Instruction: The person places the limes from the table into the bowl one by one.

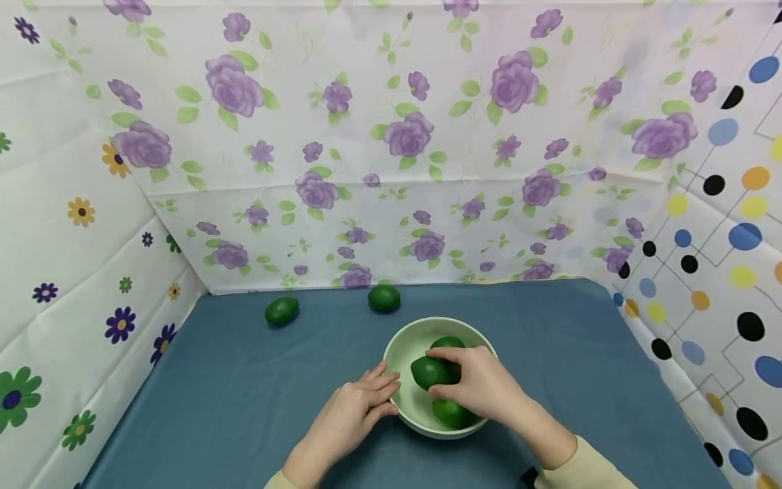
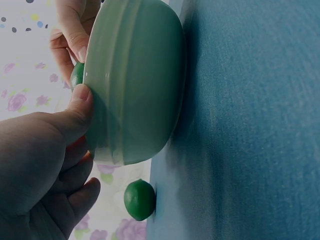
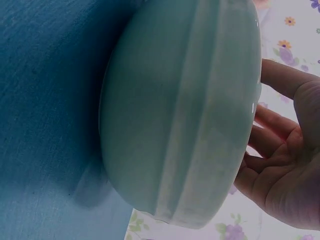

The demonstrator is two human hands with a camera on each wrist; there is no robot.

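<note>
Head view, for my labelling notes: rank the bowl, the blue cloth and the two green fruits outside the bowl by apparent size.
1. Blue cloth
2. Bowl
3. Left green fruit and right green fruit: too alike to rank

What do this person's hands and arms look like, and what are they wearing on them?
Both the left hand and the right hand are bare, with no gloves or rings visible. The left sleeve and right sleeve are plain pale cream. A small black object shows beside the right sleeve; I can't tell what it is.
</note>
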